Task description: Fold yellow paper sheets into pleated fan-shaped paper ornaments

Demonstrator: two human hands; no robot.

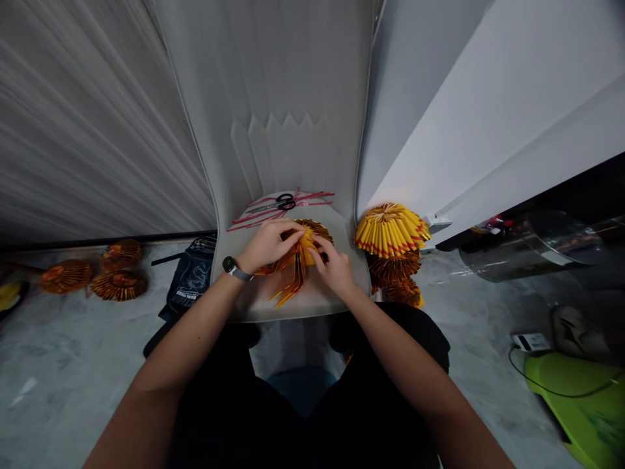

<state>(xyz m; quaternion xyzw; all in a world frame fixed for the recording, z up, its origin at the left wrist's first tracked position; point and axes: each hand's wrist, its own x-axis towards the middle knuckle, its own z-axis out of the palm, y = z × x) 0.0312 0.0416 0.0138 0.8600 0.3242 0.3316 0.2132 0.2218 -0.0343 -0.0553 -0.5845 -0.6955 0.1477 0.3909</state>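
Observation:
On the seat of a grey chair (336, 286) lies a partly fanned piece of folded yellow and gold paper (296, 270). Its pleats spread round at the top, while several loose strips hang toward the front edge. My left hand (271, 244), with a watch on the wrist, grips the paper's upper left side, thumb and fingers together. From the right, my right hand (333, 266) pinches the pleats near the centre. The fingertips partly hide the middle of the paper. Behind it rest black-handled scissors (284, 202) on several thin red strips (312, 195).
Finished-looking pleated paper rosettes (390, 231) are stacked beside the chair on the right. Several more gold rosettes (120, 285) lie on the floor at left, near a dark bag (190, 277). A green plastic item (576, 397) and a cable are at lower right.

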